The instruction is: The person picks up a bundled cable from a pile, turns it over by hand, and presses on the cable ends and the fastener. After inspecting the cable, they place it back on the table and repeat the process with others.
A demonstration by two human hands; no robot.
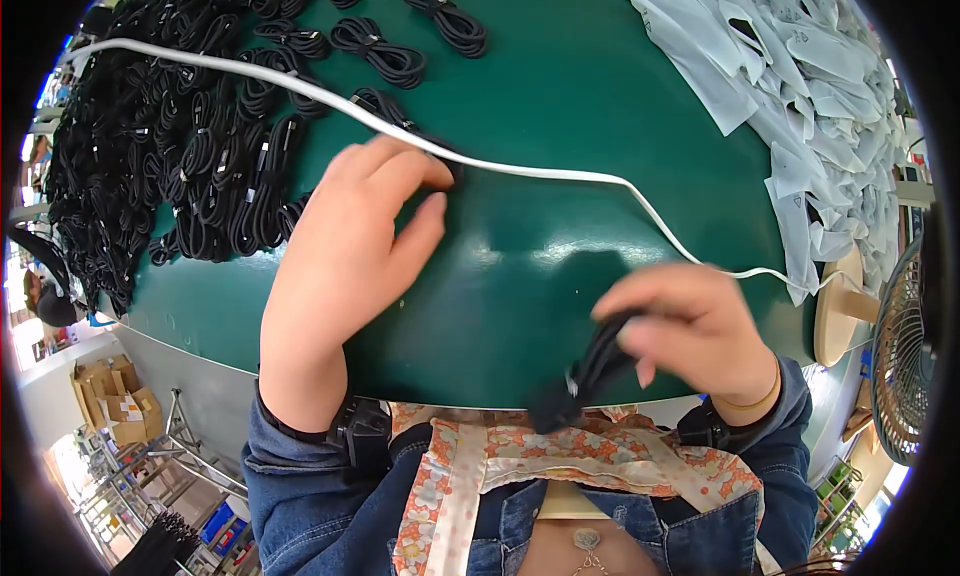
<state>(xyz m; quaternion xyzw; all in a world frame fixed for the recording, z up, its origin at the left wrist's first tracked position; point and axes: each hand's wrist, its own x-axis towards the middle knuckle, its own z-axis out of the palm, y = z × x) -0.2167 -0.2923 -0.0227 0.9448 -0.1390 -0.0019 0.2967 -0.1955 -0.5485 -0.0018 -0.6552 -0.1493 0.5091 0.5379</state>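
Left hand [345,266]: fingers extended and loosely together, palm down, stretched forward over the dark green table top [560,106], fingertips at a coiled black cable bundle [440,156] that is mostly hidden beneath them; whether the fingers have closed on it cannot be told. Right hand [690,326]: clenched around a second black cable bundle with a tie band [585,371], held at the near table edge just above the floral apron [520,456]. Held bundle's long axis runs diagonally, lower end toward the body, upper end in the fist. A thin white cord [560,174] crosses the table from far left to right, passing directly over or beside the left fingertips and on toward the round wooden fan base [840,321]. Large heap of coiled black cable bundles [190,146] lies forward and left, well within the left hand's side; the right hand is well apart from it. Pile of pale translucent plastic bags [810,96] lies forward and right, nearer the right hand. So: cable stock on the left-hand side, bags on the right-hand side, one bundle already gripped in the right.
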